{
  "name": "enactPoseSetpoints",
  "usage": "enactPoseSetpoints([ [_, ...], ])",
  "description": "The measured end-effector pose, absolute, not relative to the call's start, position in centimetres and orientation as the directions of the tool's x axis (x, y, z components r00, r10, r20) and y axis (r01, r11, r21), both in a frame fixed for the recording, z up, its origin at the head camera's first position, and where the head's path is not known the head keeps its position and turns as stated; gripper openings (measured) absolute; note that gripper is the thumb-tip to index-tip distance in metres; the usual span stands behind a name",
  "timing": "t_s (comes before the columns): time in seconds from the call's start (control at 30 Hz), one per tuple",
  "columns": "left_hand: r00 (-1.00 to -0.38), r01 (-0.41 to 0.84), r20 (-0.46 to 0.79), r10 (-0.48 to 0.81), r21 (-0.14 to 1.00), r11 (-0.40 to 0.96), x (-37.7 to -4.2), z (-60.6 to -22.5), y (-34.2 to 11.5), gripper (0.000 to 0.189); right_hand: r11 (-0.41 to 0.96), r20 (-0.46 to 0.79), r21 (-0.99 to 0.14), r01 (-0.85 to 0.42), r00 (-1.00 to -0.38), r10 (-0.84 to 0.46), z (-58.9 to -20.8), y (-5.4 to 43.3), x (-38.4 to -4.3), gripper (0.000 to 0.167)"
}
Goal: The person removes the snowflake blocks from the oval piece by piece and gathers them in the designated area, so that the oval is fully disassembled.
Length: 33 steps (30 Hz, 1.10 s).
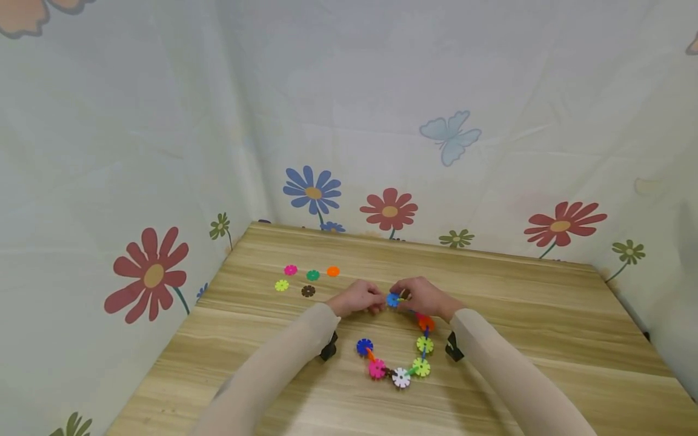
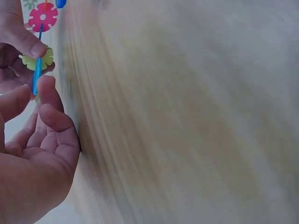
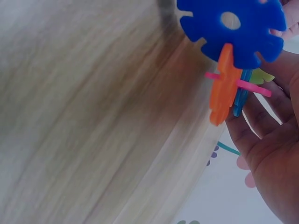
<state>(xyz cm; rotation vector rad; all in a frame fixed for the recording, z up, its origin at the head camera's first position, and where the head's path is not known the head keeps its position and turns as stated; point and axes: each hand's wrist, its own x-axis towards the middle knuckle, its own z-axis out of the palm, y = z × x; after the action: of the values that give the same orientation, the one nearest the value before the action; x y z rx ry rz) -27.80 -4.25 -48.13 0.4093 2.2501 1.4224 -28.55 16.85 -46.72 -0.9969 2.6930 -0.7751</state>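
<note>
My right hand pinches a yellow-green notched disc at the far end of a chain of interlocked plastic discs. Slotted into that disc, a light blue disc points toward my left hand. The left hand's fingers are loosely bent beside the light blue disc, with a small gap showing in the head view. From my right hand the chain curves past an orange disc and a white disc to a dark blue disc. Part of it is hidden under the right hand.
Several loose discs lie at the back left: pink, green, orange, yellow-green and brown. The wooden table meets a flower-printed curtain at the back and sides.
</note>
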Motion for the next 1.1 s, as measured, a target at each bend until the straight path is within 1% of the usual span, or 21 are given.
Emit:
enactPoseSetpoints([
  [0.2,-0.865,-0.007,-0.214,0.453,0.909,0.416,-27.8,-48.1,-4.0,0.021,0.646,0.031,-0.511,-0.567,-0.764,-0.645,-47.0,16.6,-28.7,0.028],
  [0.6,-0.888,-0.013,-0.199,0.414,0.912,0.41,-27.9,-48.5,-3.4,0.014,0.64,0.033,-0.511,-0.574,-0.757,-0.652,-47.2,16.6,-28.7,0.028],
  [0.87,-0.89,0.0,-0.191,0.414,0.908,0.42,-28.2,-48.9,-3.5,0.012,0.663,0.01,-0.511,-0.547,-0.775,-0.632,-47.0,16.9,-28.6,0.031],
  [1.1,-0.895,-0.02,-0.198,0.4,0.913,0.407,-28.2,-48.9,-3.6,0.01,0.678,-0.017,-0.513,-0.526,-0.784,-0.621,-47.1,17.7,-28.4,0.032],
])
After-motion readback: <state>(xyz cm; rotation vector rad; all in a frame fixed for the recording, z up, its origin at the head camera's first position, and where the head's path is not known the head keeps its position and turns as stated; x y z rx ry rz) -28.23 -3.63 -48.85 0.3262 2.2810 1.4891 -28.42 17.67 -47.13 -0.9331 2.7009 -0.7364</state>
